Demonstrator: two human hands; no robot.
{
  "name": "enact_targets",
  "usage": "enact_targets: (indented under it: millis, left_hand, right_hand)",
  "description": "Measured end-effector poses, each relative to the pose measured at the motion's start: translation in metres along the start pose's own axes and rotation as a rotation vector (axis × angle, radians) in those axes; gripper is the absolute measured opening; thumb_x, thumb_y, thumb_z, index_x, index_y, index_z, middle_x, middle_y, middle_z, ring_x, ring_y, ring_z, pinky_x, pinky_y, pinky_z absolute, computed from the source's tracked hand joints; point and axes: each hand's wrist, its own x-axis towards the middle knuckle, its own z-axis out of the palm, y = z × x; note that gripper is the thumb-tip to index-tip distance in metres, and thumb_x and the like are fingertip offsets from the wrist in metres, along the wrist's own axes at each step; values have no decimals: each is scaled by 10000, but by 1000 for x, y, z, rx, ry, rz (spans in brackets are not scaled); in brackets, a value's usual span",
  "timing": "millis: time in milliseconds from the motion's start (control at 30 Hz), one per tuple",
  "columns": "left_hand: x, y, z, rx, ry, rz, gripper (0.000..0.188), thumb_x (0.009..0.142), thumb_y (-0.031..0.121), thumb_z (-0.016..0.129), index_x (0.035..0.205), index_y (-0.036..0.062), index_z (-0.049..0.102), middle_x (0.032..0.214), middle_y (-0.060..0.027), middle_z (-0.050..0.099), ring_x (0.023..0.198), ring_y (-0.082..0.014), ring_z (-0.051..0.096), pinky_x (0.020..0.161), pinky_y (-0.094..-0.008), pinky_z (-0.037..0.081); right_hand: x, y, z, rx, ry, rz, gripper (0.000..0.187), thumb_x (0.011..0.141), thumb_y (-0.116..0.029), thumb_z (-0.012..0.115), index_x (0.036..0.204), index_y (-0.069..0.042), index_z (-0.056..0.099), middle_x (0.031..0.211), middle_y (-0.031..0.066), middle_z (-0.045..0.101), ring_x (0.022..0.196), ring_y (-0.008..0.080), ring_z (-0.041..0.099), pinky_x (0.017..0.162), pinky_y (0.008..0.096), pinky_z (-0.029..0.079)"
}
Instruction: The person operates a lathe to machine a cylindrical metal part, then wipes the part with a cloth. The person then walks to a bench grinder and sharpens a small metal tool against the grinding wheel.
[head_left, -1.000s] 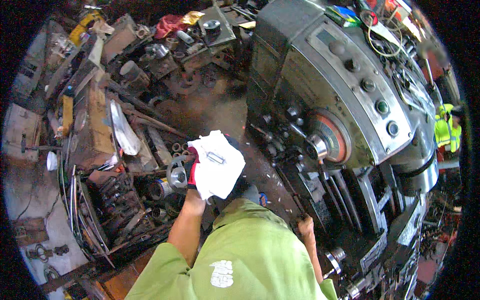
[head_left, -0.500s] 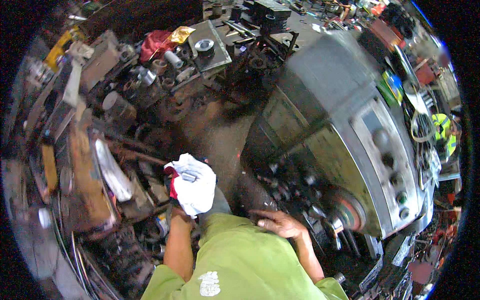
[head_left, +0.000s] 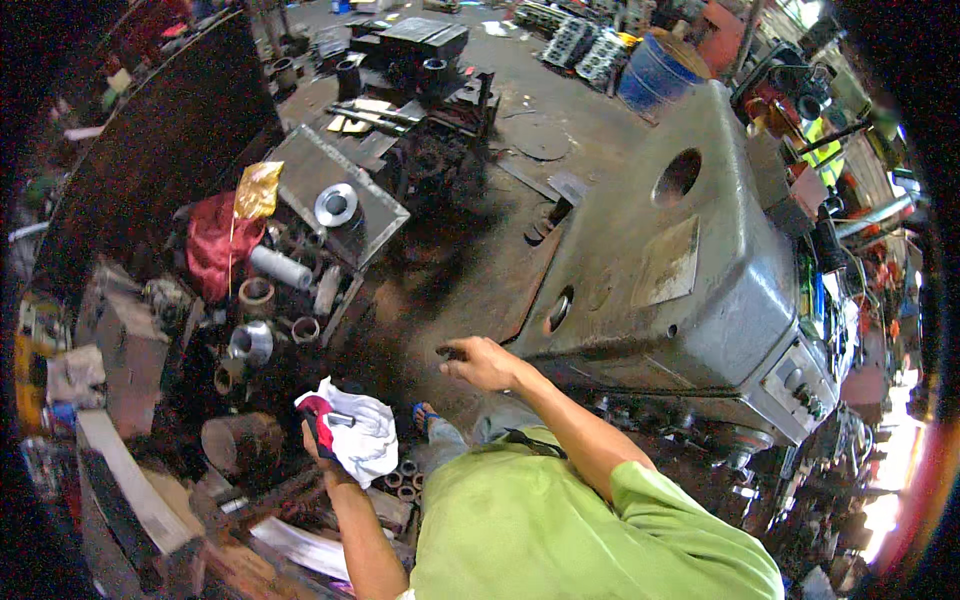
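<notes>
My left hand point(head_left: 314, 442) grips a bundle of white cloth point(head_left: 366, 440) with a red and dark piece along its left side. A small metal cylinder point(head_left: 342, 419) lies on the bundle; the cloth hides most of my left fingers. My right hand point(head_left: 482, 363) is held out in front of my body with nothing visible in it, its fingers reaching left and loosely bent. To its right stands a big grey metal machine housing point(head_left: 640, 240) with round holes; the hand looks apart from it.
On the left, metal rings, a rusty cylinder point(head_left: 242, 443), red cloth point(head_left: 215, 255) and a metal plate point(head_left: 375, 225) with a shiny ring point(head_left: 336, 205) crowd the floor. Beyond the machine are a blue drum point(head_left: 655, 75) and engine parts point(head_left: 585, 48). Wooden boards lie lower left.
My view has swung, bringing the machine's top and the far floor into sight. My right hand has moved from beside my waist to farther forward. The left hand still holds the cloth.
</notes>
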Motion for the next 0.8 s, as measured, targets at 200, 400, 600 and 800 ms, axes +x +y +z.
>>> enact_targets:
  millis: [200,400,600,800]
  left_hand:
    - [71,19,27,-245,-152,-225,578,887,462,411,1206,9,571,1035,-199,650,891,-363,640,838,-473,520]
    - [162,6,71,16,52,-30,401,938,385,462,1078,50,631,944,-102,659,855,-263,640,789,-413,519]
    - [267,18,169,-72,44,-190,383,927,386,480,1054,57,629,940,-91,655,857,-252,636,786,-406,518]
    - [387,22,304,-10,-171,-260,367,916,388,499,1029,63,627,936,-80,650,860,-242,633,784,-400,518]
  right_hand:
    - [116,73,-29,217,120,451,456,885,-271,635,1265,-22,596,947,94,703,790,196,638,669,346,526]
    - [167,215,-73,-287,215,606,382,785,-334,582,832,26,701,850,267,673,842,394,671,765,467,523]
    - [188,287,-140,-197,34,806,323,788,-255,606,832,53,689,785,234,667,710,302,680,704,417,538]
    - [217,300,-239,120,289,727,396,798,-306,645,1080,-32,690,1052,256,664,988,399,649,862,450,510]
